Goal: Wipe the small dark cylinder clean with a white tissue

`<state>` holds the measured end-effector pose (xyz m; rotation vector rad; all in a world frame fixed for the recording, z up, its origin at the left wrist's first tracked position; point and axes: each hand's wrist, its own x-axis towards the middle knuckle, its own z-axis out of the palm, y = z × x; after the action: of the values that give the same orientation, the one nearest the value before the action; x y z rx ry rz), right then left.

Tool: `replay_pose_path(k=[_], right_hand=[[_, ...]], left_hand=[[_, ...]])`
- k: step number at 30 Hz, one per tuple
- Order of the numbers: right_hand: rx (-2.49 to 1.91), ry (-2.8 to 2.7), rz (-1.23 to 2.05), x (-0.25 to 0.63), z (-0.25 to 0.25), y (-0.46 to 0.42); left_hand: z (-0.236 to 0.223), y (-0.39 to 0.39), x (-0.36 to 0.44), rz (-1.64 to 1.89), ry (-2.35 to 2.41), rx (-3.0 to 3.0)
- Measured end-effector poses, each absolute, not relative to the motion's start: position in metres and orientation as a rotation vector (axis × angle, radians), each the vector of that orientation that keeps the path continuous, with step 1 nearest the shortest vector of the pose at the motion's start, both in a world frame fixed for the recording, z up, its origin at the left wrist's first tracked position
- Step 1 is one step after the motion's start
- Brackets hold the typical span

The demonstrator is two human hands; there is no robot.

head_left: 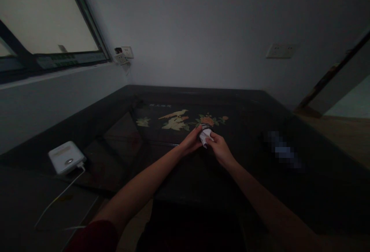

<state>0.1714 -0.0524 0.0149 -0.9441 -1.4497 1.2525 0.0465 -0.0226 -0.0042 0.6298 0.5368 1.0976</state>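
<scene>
Over the middle of the dark table, both hands meet around a small dark, rounded object (207,126) with a crumpled white tissue or cloth (205,135) against its near side. My left hand (191,141) is closed on the dark object's left side, thumb toward its top. On the other side, my right hand (220,148) pinches the white piece between thumb and fingers. Dim light and the fingers hide the dark object's exact kind.
A white box-shaped device (66,157) with a plugged-in white cable (62,193) stands on the table's left. A blurred-out oblong item (281,149) lies to the right. Flower and bird decoration (175,122) marks the glossy tabletop (179,171). Behind is a wall with sockets (280,51).
</scene>
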Motion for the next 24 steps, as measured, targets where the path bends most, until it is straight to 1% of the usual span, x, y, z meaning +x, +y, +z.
replay_pose_path(k=[3, 6, 9, 12, 15, 18, 21, 24], right_hand=[[-1.12, -1.957, 0.828, 0.177, 0.02, -0.056], [-1.256, -2.298, 0.387, 0.178, 0.027, -0.062], [-1.292, -2.442, 0.039, 0.175, 0.031, -0.067], [-1.296, -2.463, -0.169, 0.17, 0.03, -0.068], [-1.347, -2.468, -0.23, 0.168, 0.029, -0.069], [-1.423, -2.497, -0.17, 0.169, 0.03, -0.07], [-1.463, -2.429, 0.022, 0.174, 0.032, -0.069], [-1.38, -2.251, 0.362, 0.181, 0.029, -0.062]], left_hand=[[-0.003, -0.024, 0.046, 1.103, 0.545, 0.65], [-0.001, -0.026, 0.048, 1.105, 0.519, 0.672], [0.001, -0.027, 0.049, 1.096, 0.497, 0.689], [0.003, -0.028, 0.048, 1.103, 0.526, 0.686], [0.003, -0.028, 0.047, 1.086, 0.548, 0.682], [0.002, -0.028, 0.046, 1.059, 0.549, 0.681], [0.0, -0.027, 0.045, 1.05, 0.535, 0.682], [-0.001, -0.027, 0.045, 1.067, 0.537, 0.686]])
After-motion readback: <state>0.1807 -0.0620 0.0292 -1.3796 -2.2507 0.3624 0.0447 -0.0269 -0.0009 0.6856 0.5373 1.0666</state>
